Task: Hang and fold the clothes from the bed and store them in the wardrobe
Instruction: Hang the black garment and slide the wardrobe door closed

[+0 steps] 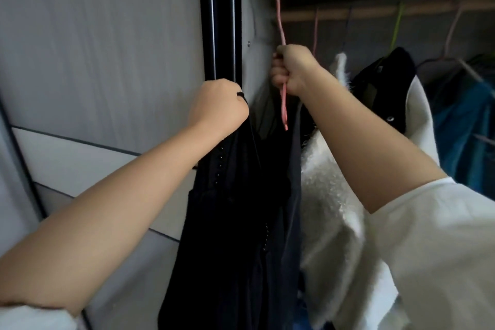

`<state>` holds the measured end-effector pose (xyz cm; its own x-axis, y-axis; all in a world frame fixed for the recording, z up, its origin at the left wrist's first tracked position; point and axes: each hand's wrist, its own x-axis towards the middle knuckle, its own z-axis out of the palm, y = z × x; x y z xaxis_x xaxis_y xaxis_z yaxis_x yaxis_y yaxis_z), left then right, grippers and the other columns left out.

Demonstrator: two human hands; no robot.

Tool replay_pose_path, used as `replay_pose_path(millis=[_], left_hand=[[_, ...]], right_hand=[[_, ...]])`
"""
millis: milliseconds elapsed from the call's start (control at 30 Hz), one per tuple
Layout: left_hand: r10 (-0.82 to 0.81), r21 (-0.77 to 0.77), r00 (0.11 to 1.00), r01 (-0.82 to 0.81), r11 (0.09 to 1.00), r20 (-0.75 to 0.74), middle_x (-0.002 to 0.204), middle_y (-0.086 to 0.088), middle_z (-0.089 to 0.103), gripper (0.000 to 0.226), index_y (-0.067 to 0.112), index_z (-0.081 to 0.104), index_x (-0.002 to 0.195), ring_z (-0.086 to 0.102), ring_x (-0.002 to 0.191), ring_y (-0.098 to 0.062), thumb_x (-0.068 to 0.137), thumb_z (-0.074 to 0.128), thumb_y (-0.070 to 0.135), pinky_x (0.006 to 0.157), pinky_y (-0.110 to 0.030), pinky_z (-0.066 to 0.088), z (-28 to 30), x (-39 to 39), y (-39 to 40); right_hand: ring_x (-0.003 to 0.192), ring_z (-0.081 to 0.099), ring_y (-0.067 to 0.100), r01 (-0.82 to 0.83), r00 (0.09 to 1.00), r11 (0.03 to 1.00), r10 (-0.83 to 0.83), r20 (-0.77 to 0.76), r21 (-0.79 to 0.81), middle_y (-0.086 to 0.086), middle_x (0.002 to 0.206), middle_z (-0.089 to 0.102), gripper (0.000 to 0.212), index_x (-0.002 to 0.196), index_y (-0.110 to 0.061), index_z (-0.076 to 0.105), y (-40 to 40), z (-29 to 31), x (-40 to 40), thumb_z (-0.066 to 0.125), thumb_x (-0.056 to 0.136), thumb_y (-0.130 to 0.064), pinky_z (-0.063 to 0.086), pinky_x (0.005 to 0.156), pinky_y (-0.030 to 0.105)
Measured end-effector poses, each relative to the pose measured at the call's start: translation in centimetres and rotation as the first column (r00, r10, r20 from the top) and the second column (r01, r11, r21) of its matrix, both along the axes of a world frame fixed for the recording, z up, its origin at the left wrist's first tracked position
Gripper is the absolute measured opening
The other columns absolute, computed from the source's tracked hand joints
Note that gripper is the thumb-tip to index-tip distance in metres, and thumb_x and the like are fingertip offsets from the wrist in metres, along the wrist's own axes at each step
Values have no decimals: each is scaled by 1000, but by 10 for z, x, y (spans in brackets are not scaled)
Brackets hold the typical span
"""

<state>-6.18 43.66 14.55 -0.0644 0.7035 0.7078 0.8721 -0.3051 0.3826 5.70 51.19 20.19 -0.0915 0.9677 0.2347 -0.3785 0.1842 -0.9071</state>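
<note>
A black garment [241, 209] with small beads hangs down in front of the open wardrobe. My left hand [218, 104] grips its thin shoulder strap at the top, by the door edge. A pink hanger [280, 24] stands nearly upright, and my right hand [290, 69] is closed round its middle, just right of the garment's top. The hanger's lower tip pokes out below my fist. The wooden wardrobe rail [375, 12] runs across the top right, above my right hand.
A fluffy white garment [329, 195] hangs right of the black one. Further right hang a black top [385, 88] and a teal garment [463, 126] on coloured hangers. The grey wardrobe door [107, 61] with its dark frame [219, 16] fills the left.
</note>
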Motion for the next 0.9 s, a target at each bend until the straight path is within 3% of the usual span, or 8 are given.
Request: replay_pose_path(millis=[133, 433, 600, 667, 767, 833, 900], left_hand=[[7, -43, 995, -3, 999, 100, 52, -5, 27, 29, 8, 27, 50, 23, 48, -17, 73, 35, -8, 47, -26, 15, -4, 14, -16], [-15, -35, 995, 18, 999, 94, 54, -6, 29, 27, 8, 27, 52, 25, 52, -23, 73, 36, -7, 46, -29, 15, -17, 95, -118], [-2, -67, 993, 10, 998, 122, 62, -12, 42, 18, 0, 51, 66, 39, 70, -29, 75, 37, -6, 59, -33, 31, -43, 124, -174], [-21, -89, 994, 31, 996, 105, 68, -15, 48, 19, 1, 53, 68, 40, 73, -29, 75, 37, -6, 61, -33, 32, -54, 128, -192], [-118, -117, 989, 129, 985, 94, 59, -11, 41, 21, 1, 49, 63, 38, 68, -27, 76, 36, -9, 54, -32, 23, -70, 133, -219], [-167, -139, 978, 184, 973, 129, 67, -11, 47, 27, 1, 59, 75, 42, 69, -24, 79, 35, -10, 50, -26, 25, -82, 134, -233], [-209, -164, 967, 232, 959, 146, 70, -10, 51, 34, 2, 66, 86, 44, 67, -24, 81, 35, -10, 49, -16, 33, -94, 130, -237]], right_hand=[[24, 14, 3, -20, 999, 999, 19, 46, 27, -8, 33, 20, 36, 61, -17, 26, -51, -28, 27, 33, 96, -11, 10, 26, 9], [29, 19, 6, 142, 973, 988, -151, 175, 63, -8, 35, 24, 42, 58, -17, 24, -200, -132, 145, 43, 96, -13, 14, 35, 8], [31, 25, 7, 159, 945, 987, -156, 287, 16, -6, 38, 31, 33, 62, -12, 36, -271, -181, 201, 46, 94, -7, 18, 35, 12], [29, 25, 5, 182, 912, 983, -171, 372, 7, -9, 36, 32, 28, 68, -11, 44, -291, -193, 215, 46, 96, -14, 19, 32, 13], [32, 27, 4, 310, 777, 943, -324, 540, 121, -11, 36, 31, 38, 61, -14, 50, -323, -204, 235, 42, 98, -23, 22, 37, 15], [30, 28, 3, 372, 727, 908, -415, 547, 194, -9, 32, 32, 41, 58, -15, 53, -344, -203, 251, 44, 97, -22, 23, 37, 14], [27, 28, 3, 411, 736, 890, -452, 504, 198, -7, 29, 34, 41, 56, -11, 55, -362, -197, 266, 48, 95, -19, 23, 34, 12]])
